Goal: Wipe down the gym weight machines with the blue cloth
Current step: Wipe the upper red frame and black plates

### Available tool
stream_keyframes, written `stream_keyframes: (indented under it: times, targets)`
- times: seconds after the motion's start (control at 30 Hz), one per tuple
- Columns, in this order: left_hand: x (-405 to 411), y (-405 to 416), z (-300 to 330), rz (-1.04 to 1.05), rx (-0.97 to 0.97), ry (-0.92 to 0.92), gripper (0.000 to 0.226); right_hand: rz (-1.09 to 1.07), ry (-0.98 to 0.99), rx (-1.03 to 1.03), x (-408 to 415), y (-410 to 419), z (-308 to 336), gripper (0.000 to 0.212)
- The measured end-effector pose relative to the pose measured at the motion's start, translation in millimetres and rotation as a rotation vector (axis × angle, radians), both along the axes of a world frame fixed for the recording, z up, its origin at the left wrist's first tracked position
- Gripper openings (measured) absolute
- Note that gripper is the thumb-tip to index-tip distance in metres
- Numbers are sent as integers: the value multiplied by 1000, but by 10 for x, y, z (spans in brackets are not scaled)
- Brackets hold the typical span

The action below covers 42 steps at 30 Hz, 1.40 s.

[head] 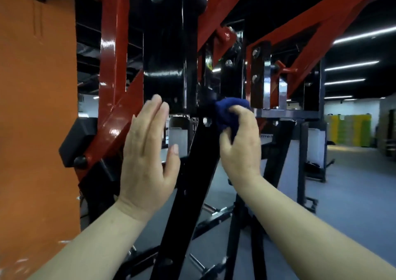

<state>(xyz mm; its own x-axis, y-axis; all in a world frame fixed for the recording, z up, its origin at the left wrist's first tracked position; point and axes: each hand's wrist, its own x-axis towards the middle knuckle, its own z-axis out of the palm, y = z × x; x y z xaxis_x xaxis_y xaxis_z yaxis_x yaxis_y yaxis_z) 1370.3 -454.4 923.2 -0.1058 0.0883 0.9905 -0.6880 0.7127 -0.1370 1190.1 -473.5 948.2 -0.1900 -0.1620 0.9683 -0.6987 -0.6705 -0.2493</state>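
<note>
A red and black weight machine (115, 69) fills the view close in front of me. My right hand (241, 142) grips a bunched blue cloth (227, 110) and holds it against the top of a slanted black frame bar (192, 183), beside a bolt. My left hand (147, 151) is raised with straight fingers, palm toward the machine, just left of that bar and holding nothing. Whether it touches the frame cannot be told.
An orange pillar (36, 108) stands hard on the left. A black pad (77, 138) juts out at mid left. More black frames and bars (304, 151) stand to the right. Grey gym floor (353, 194) stretches behind, with yellow-green stacked items (349, 129) at the far right.
</note>
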Motion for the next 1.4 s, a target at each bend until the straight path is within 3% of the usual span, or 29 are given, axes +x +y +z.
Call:
stream_keyframes:
  times: [0.1,0.23,0.3,0.37,0.47,0.57,0.63,0.73,0.8,0.9,0.97,1.07,1.13,1.17,1.3,1.33,1.4]
  targets:
    - [165,-215,-262,-26,102,-6,62,-131,66,111,-31,-245,-474,45]
    - [410,-728,-678,63,599,-155,65,-214,127,310,226,-343,-1064,47]
    - [516,-937,-812,53,712,-227,63,-234,72,304,284,-304,-1047,45]
    - [612,-1075,-854,27,706,-281,60,-326,7,213,295,-294,-853,45]
    - [735,-1192,-854,-34,629,-313,57,-486,122,141,401,-421,-791,48]
    - [869,-1282,-865,-59,614,-330,58,-621,346,220,599,-560,-1390,45]
    - [977,-1364,-921,-55,615,-395,61,-666,601,285,643,-548,-1885,44]
    - [1085,-1488,-991,-45,546,-488,66,-661,897,370,591,-464,-1930,42]
    - [1107,-1561,-997,-86,534,-507,68,-728,776,308,587,-475,-1619,44]
    - [1156,-1638,-1055,-137,532,-502,67,-829,324,298,694,-541,-1388,50]
    - [1216,-1674,-1164,-143,545,-446,68,-853,370,339,803,-607,-1703,53]
    - [1292,-1711,-1343,-55,540,-453,74,-760,718,439,773,-517,-2241,53]
    - [1326,-1754,-1392,-44,524,-461,74,-751,829,414,664,-473,-2148,47]
    - [1336,-1774,-1400,-52,535,-445,75,-777,793,374,639,-477,-2039,43]
    - [1313,-1825,-1463,-59,591,-356,83,-896,317,257,748,-612,-1932,37]
    - [1299,-1825,-1485,-58,591,-344,84,-884,322,253,795,-659,-2107,37]
    - [1280,-1816,-1517,-70,593,-329,81,-782,545,332,848,-661,-2581,37]
